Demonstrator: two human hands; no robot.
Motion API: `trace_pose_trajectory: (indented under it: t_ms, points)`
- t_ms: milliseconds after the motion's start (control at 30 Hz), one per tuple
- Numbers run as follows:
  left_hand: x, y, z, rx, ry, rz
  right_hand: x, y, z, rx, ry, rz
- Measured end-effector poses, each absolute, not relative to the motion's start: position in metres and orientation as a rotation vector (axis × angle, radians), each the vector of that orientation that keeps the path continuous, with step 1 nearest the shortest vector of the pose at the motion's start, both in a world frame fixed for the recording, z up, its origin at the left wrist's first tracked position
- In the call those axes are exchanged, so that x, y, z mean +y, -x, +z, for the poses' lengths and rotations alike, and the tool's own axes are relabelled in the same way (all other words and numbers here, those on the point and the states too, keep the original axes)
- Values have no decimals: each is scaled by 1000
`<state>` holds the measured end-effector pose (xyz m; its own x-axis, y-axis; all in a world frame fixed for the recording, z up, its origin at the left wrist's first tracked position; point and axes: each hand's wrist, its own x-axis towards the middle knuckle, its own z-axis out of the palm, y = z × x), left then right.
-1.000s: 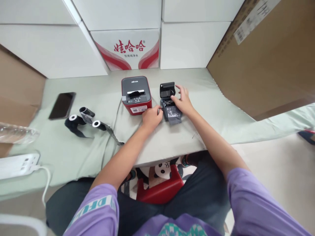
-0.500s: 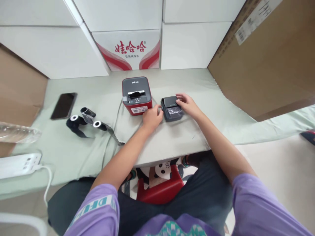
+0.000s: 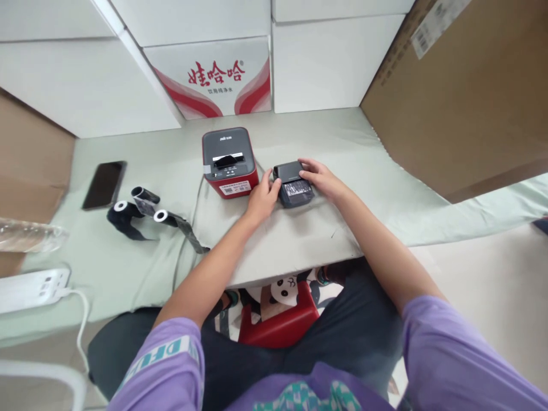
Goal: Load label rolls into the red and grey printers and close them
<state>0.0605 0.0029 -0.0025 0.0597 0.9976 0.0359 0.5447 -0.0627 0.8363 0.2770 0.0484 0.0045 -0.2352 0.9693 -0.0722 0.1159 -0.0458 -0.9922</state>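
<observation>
A small black printer module (image 3: 293, 185) lies on the pale green cloth (image 3: 299, 240), its lid down. My left hand (image 3: 262, 198) grips its left side. My right hand (image 3: 322, 178) rests on its top right edge, fingers over the lid. Just to the left stands a red and grey label printer (image 3: 229, 163) with a slot on top, touching neither hand.
Black ribbon rolls (image 3: 139, 210) with a loose strip lie to the left, a dark phone (image 3: 104, 184) beyond them. A white power strip (image 3: 29, 288) sits at the near left. White cartons (image 3: 214, 74) line the back; a brown cardboard box (image 3: 462, 97) stands at the right.
The black module's lid stood upright a second ago; my right hand pressed it down and it now lies flat. My left hand stayed at the module's left side.
</observation>
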Motion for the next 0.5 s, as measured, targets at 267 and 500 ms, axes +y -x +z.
trace_pose_trajectory:
  t_ms: [267,500]
  points:
    - [12,-63,4,1422,-1394,867,47,-278,8,-1442,1161,1452]
    - [11,-67,9,1421,-1297,904,50,-274,10,-1414,1169,1482]
